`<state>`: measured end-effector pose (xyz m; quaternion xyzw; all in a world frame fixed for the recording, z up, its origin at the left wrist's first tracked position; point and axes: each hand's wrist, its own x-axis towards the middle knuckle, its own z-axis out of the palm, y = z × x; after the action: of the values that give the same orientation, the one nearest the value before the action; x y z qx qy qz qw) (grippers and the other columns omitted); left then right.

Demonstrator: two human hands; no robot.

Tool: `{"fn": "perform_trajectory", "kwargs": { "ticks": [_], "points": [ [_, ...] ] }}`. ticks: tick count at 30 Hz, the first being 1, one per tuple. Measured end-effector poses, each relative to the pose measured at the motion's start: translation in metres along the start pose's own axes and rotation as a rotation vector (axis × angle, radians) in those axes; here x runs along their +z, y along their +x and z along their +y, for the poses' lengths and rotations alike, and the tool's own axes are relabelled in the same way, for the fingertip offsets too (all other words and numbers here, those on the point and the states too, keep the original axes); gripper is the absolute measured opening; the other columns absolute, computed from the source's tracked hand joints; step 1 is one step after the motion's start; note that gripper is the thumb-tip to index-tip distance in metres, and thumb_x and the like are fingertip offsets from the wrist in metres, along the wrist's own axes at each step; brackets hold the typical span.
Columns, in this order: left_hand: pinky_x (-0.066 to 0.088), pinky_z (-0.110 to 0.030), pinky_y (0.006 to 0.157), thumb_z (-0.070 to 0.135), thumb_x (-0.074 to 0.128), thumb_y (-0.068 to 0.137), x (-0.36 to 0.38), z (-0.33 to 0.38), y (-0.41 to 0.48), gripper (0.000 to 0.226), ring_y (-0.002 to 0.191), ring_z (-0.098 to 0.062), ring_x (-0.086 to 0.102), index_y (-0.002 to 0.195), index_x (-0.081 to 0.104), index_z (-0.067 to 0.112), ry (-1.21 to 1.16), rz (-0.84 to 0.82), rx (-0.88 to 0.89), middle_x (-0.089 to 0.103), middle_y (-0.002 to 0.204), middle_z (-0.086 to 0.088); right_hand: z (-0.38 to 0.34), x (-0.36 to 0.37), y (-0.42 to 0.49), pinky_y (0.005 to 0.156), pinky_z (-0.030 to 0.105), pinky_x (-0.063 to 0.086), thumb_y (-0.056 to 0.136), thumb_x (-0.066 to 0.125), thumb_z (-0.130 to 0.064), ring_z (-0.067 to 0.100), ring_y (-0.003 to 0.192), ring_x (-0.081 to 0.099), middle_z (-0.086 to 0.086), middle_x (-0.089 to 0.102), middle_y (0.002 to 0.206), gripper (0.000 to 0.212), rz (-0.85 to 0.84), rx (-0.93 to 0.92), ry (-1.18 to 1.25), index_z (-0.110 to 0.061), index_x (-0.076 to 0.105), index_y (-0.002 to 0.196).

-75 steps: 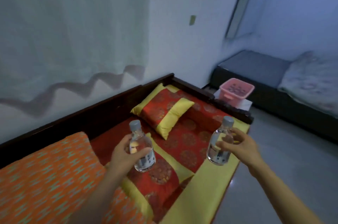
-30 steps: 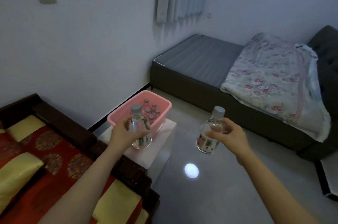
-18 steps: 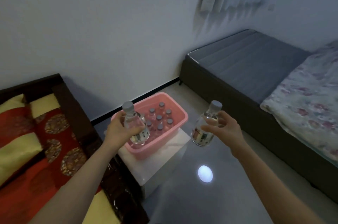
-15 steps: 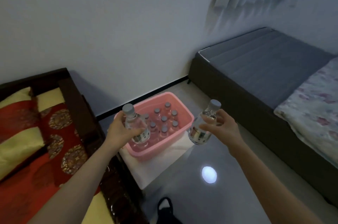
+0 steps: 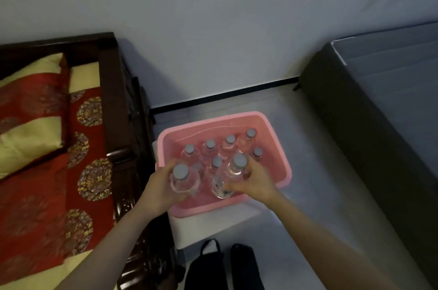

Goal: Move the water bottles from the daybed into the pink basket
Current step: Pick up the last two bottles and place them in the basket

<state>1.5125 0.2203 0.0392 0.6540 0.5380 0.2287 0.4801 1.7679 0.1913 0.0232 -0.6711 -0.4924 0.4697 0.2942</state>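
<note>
The pink basket point(image 5: 276, 145) stands on a white stool beside the daybed point(image 5: 90, 171), with several grey-capped water bottles point(image 5: 209, 147) upright inside it. My left hand point(image 5: 158, 189) grips a clear bottle point(image 5: 182, 180) over the basket's near left part. My right hand point(image 5: 253, 181) grips a second clear bottle point(image 5: 228, 177) over the near middle, tilted slightly. Both held bottles are low, at about rim height among the standing ones.
A white stool point(image 5: 213, 221) carries the basket. The daybed's dark wooden end rail point(image 5: 118, 128) runs along the left of the basket. A dark low bed point(image 5: 379, 112) lies to the right. My dark shoes point(image 5: 225, 266) are on the grey floor below.
I have stepped up to the basket and look down into it. Both hands have come together and lowered their bottles from beside the basket to over its near part.
</note>
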Motion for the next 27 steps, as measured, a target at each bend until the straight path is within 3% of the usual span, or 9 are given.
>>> {"fn": "perform_trajectory", "kwargs": {
  "ticks": [3, 6, 8, 11, 14, 17, 22, 27],
  "points": [
    [0.044, -0.005, 0.071, 0.021, 0.091, 0.052, 0.005, -0.010, -0.001, 0.062, 0.090, 0.007, 0.062, 0.098, 0.055, 0.040, 0.013, 0.044, -0.026, 0.068, 0.096, 0.021, 0.012, 0.005, 0.021, 0.085, 0.032, 0.055, 0.048, 0.092, -0.032, 0.011, 0.100, 0.065, -0.009, 0.070, 0.109, 0.082, -0.142, -0.011, -0.084, -0.023, 0.059, 0.123],
    [0.045, -0.008, 0.070, 0.020, 0.091, 0.054, 0.005, -0.017, -0.001, 0.061, 0.092, 0.000, 0.063, 0.099, 0.055, 0.038, 0.035, 0.091, -0.052, 0.068, 0.096, 0.012, 0.018, 0.012, 0.039, 0.079, 0.023, 0.052, 0.051, 0.092, -0.031, -0.004, 0.091, 0.062, -0.012, 0.069, 0.105, 0.070, -0.262, -0.122, -0.224, -0.022, 0.064, 0.114],
    [0.046, -0.010, 0.070, 0.024, 0.090, 0.054, 0.005, -0.019, 0.000, 0.059, 0.091, -0.001, 0.062, 0.100, 0.055, 0.037, 0.056, 0.110, -0.049, 0.068, 0.096, 0.012, 0.019, 0.018, 0.050, 0.079, 0.023, 0.048, 0.054, 0.090, -0.032, -0.002, 0.090, 0.061, -0.011, 0.068, 0.105, 0.062, -0.335, -0.224, -0.367, -0.024, 0.064, 0.110],
    [0.046, -0.013, 0.068, 0.024, 0.089, 0.056, 0.009, -0.022, 0.004, 0.055, 0.087, -0.003, 0.061, 0.096, 0.053, 0.039, 0.102, 0.108, -0.041, 0.066, 0.093, 0.019, 0.024, 0.026, 0.065, 0.083, 0.034, 0.051, 0.062, 0.084, -0.032, 0.017, 0.098, 0.064, -0.003, 0.069, 0.109, 0.056, -0.462, -0.343, -0.567, -0.021, 0.062, 0.112],
    [0.044, -0.009, 0.069, 0.029, 0.087, 0.054, 0.014, -0.028, 0.004, 0.054, 0.087, -0.001, 0.062, 0.095, 0.054, 0.042, 0.125, 0.094, -0.038, 0.064, 0.096, 0.024, 0.030, 0.034, 0.072, 0.074, 0.041, 0.053, 0.069, 0.076, -0.034, 0.024, 0.089, 0.063, 0.001, 0.069, 0.101, 0.043, -0.570, -0.427, -0.664, -0.020, 0.060, 0.106],
    [0.044, -0.011, 0.077, 0.025, 0.088, 0.050, 0.016, -0.037, 0.002, 0.063, 0.096, 0.000, 0.059, 0.099, 0.054, 0.046, 0.127, 0.096, -0.050, 0.057, 0.104, 0.025, 0.032, 0.039, 0.079, 0.069, 0.038, 0.052, 0.068, 0.076, -0.033, 0.024, 0.086, 0.062, 0.001, 0.068, 0.096, 0.040, -0.615, -0.445, -0.744, -0.022, 0.059, 0.102],
    [0.049, -0.025, 0.081, 0.023, 0.090, 0.048, 0.015, -0.037, 0.004, 0.064, 0.095, -0.004, 0.059, 0.099, 0.055, 0.040, 0.177, 0.083, -0.047, 0.055, 0.103, 0.020, 0.031, 0.051, 0.090, 0.057, 0.029, 0.039, 0.069, 0.077, -0.024, 0.025, 0.078, 0.060, 0.006, 0.067, 0.087, 0.032, -0.695, -0.433, -0.879, -0.017, 0.055, 0.091],
    [0.051, -0.031, 0.080, 0.024, 0.091, 0.049, 0.011, -0.032, 0.009, 0.062, 0.092, -0.008, 0.060, 0.101, 0.056, 0.031, 0.253, 0.079, -0.059, 0.056, 0.102, 0.016, 0.042, 0.063, 0.094, 0.060, 0.031, 0.040, 0.070, 0.072, -0.007, 0.031, 0.090, 0.064, 0.009, 0.069, 0.101, 0.041, -0.728, -0.462, -1.027, -0.016, 0.059, 0.107]
  ]
}}
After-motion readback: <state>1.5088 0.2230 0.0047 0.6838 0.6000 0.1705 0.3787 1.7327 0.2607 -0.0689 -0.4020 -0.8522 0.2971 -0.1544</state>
